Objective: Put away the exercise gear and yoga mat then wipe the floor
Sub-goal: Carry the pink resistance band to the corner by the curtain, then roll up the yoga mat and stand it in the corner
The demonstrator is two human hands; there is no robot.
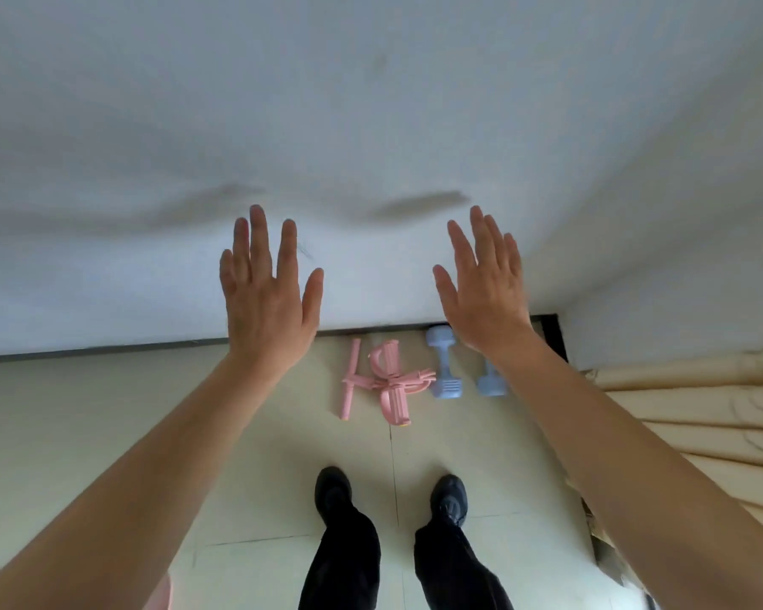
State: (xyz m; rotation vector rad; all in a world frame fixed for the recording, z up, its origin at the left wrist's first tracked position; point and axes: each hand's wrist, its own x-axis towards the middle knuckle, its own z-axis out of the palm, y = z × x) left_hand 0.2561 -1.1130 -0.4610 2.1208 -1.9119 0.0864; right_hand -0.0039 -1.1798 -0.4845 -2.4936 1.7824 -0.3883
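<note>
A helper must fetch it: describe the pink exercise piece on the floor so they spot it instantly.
Face the white wall and look down to where its dark baseboard meets the tiled floor, ahead of the black shoes. The pink exercise piece lies leftmost in the row there. It is a tangle of bars and loops, unlike the two blue dumbbells to its right.
</note>
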